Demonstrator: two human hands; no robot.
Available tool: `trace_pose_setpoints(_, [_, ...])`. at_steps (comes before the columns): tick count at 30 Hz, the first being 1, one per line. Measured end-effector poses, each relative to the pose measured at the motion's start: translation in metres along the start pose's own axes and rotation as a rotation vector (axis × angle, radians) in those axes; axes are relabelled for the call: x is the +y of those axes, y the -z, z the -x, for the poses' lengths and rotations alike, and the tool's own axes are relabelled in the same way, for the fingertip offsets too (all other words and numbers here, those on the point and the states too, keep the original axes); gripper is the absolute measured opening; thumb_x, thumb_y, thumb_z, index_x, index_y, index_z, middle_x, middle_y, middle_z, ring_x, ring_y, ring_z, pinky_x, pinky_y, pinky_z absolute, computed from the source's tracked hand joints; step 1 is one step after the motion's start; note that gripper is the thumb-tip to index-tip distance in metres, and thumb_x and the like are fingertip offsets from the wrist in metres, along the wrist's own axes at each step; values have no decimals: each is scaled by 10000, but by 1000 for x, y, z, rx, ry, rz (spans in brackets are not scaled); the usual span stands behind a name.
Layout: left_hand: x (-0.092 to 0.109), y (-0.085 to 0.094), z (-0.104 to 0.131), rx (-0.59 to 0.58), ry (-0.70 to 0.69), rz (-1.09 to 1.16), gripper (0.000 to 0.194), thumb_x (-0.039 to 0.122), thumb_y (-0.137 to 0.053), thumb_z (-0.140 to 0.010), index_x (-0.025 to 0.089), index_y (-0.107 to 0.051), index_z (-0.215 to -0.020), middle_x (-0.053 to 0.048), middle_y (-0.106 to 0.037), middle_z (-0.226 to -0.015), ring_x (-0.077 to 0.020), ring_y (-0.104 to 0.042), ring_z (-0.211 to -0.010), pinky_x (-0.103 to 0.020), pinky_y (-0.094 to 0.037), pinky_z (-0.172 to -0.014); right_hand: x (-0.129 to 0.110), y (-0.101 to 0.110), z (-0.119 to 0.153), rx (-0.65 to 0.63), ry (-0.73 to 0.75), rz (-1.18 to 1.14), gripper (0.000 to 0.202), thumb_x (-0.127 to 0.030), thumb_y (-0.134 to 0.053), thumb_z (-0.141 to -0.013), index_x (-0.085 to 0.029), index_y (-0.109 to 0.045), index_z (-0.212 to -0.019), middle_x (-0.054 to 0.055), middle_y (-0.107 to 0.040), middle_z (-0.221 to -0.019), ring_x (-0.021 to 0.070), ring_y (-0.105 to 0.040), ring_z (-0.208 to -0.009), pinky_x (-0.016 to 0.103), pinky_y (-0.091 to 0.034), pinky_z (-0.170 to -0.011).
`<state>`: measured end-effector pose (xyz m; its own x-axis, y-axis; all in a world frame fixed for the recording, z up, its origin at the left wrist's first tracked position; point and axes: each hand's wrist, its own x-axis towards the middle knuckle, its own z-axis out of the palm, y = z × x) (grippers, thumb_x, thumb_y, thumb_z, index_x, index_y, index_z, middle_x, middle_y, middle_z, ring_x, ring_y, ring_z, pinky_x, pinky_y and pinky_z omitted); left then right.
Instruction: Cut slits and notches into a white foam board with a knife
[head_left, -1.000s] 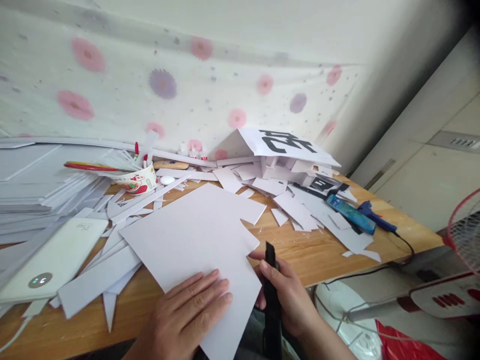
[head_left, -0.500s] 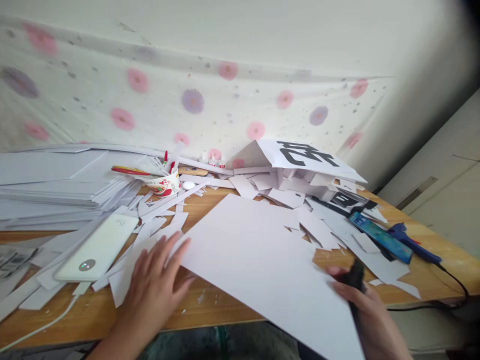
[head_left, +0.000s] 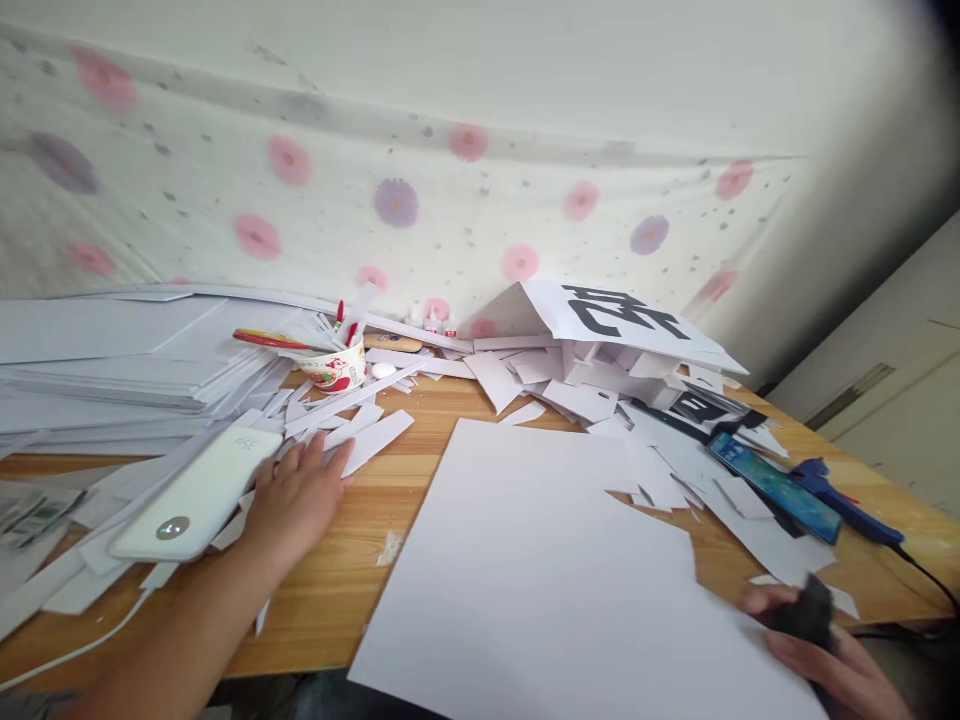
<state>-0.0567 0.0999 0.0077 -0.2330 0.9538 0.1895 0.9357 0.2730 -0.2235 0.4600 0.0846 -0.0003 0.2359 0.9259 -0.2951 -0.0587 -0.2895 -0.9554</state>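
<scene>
A large white board (head_left: 555,570) with a notched right side lies at the table's front and overhangs its edge. My right hand (head_left: 832,650) is closed around a black tool (head_left: 811,612), blurred and partly covered, so I cannot tell its kind. The thumb and fingers of that hand are also at the board's right edge. Over to the left, my left hand (head_left: 300,495) lies flat on white paper scraps (head_left: 375,440), fingers stretched out and holding nothing. Just beside its wrist is a white power bank (head_left: 202,490) with a cable plugged in.
Stacked white boards (head_left: 112,350) fill the back left. A paper cup (head_left: 337,370) holds pens and strips. At the back right stands a white board model (head_left: 622,325) with black lettering. A phone (head_left: 776,485) and a blue glue gun (head_left: 847,500) lie at right.
My left hand has left the board's edge and moved onto the scraps, which are pushed back and left. The board has turned and come nearer, and my right hand has moved right with the black tool.
</scene>
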Motion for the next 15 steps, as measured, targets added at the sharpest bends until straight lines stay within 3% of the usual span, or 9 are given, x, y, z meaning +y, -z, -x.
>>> trace_pose_setpoints(4, [0, 2, -16, -3, -12, 13, 539, 109, -343, -903, 211, -426, -1426, -227, -343, -1471, -446, -406, -1282, -546, -404, -970, -6, -43, 7, -122, -44, -52, 367, -410, -820, -532, -210, -663, -797, 3, -553, -586, 150, -482, -479, 268, -343, -449])
trace_pose_setpoints(8, [-11, 9, -23, -23, -52, 31, 656, -26, -301, -823, 240, -467, -1400, -180, -417, -1442, -399, -469, -1246, -496, -460, -923, -10, -74, 10, -267, 68, 173, 337, -408, -783, -588, -158, -706, -799, 23, -582, -669, 138, -487, -516, 263, -356, -466])
trace_pose_setpoints(11, [-22, 14, -25, -14, -110, 53, 629, -31, -273, -830, 220, -517, -1353, -156, -458, -1416, -404, -463, -1251, -523, -470, -913, -14, -98, 15, -444, 74, 306, 309, -375, -727, -666, -163, -712, -890, -12, -557, -673, 106, -476, -467, 244, -368, -456])
trace_pose_setpoints(15, [-33, 17, -31, 49, -153, 72, 564, 31, -226, -887, 165, -478, -1372, -155, -420, -1444, -437, -382, -1315, -619, -389, -986, -19, -128, 22, -643, 110, 476, 339, -267, -644, -743, -190, -672, -1072, -26, -575, -711, 88, -481, -463, 219, -392, -456])
